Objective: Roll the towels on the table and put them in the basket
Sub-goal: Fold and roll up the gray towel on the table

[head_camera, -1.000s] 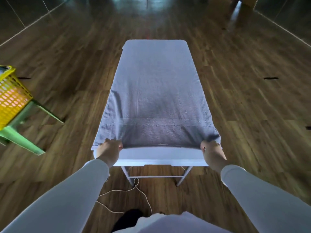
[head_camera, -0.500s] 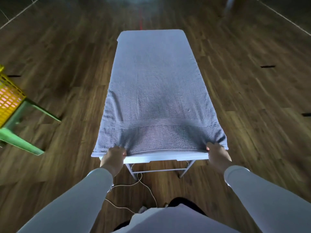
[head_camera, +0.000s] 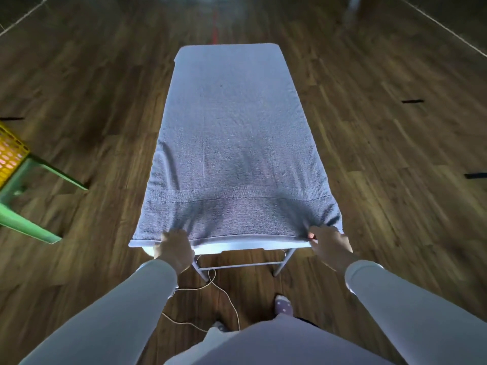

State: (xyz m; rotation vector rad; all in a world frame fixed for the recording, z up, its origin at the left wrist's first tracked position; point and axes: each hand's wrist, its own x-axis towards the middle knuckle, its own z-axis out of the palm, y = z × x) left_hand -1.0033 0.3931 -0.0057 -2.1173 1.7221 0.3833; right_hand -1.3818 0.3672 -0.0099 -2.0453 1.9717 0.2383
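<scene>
A large grey-blue towel (head_camera: 232, 133) lies spread flat over the whole narrow white table (head_camera: 247, 248), its sides hanging a little over the long edges. My left hand (head_camera: 174, 247) pinches the towel's near edge close to its left corner. My right hand (head_camera: 329, 243) pinches the same edge at the right corner, where the cloth bunches up. The near hem is slightly lifted and wrinkled between the two hands. The yellow basket (head_camera: 10, 156) stands at the far left edge of the view, only partly visible.
The basket rests on a green plastic stool (head_camera: 31, 206) left of the table. A thin white cord (head_camera: 224, 293) trails on the wooden floor under the table's near end, by my feet. Black tape marks (head_camera: 412, 101) dot the floor on the right.
Both hands have kept hold of the near hem and drawn it slightly toward me. The view has tilted down, so the table's near end sits lower and more of the cord shows.
</scene>
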